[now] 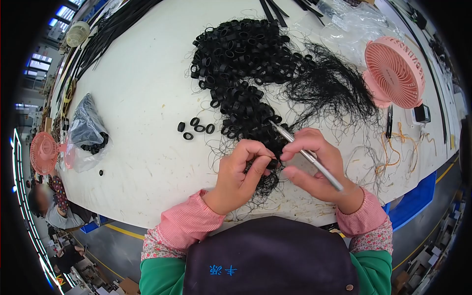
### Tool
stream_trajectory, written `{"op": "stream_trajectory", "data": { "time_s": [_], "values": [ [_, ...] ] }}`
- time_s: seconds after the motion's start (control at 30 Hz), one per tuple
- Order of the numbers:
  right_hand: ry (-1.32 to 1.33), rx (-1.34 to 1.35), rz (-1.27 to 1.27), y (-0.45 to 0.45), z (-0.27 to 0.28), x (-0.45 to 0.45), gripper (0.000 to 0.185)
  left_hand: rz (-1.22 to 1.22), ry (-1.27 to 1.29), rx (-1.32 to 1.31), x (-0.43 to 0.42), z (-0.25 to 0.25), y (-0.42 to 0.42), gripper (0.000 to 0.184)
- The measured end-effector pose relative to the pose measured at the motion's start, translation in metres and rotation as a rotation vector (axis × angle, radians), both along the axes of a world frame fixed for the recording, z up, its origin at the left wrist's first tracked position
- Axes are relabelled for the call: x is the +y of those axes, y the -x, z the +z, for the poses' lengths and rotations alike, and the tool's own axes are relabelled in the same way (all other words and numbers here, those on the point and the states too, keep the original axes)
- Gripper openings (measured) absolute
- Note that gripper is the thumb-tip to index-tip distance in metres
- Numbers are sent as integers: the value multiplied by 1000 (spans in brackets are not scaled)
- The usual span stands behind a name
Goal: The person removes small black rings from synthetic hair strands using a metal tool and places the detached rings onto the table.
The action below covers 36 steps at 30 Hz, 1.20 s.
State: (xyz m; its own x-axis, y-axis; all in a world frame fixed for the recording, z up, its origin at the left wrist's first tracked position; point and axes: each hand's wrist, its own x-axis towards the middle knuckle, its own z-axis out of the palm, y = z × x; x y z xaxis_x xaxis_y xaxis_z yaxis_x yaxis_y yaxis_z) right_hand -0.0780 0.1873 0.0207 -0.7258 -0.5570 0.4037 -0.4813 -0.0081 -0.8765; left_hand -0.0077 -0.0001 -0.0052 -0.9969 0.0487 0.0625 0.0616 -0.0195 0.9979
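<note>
Low over the table's front edge, my left hand (241, 172) is closed in a pinch on a small black ring (273, 164), partly hidden by the fingers. My right hand (322, 167) is just to the right, with a silver pen-shaped metal tool (309, 158) lying across it. Its thumb and index finger are apart near the ring. The tool's tip points up and left at a large pile of black rings (236, 54), which trails down to my hands. Loose black threads (329, 83) tangle to the right of the pile.
Several single rings (199, 128) lie left of the pile. A plastic bag of black pieces (88, 128) and a pink fan (43, 152) are at left. Another pink fan (394, 73), black tweezers (389, 122) and orange thread (391, 155) are at right. A person (51, 206) sits at far left.
</note>
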Motion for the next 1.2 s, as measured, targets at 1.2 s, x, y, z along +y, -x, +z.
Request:
{"op": "stream_trajectory", "data": {
  "time_s": [1.2],
  "values": [
    [-143, 508, -112, 3, -4, 0, 38, -70, -227, -257, -3, 6, 4, 23]
  ]
}}
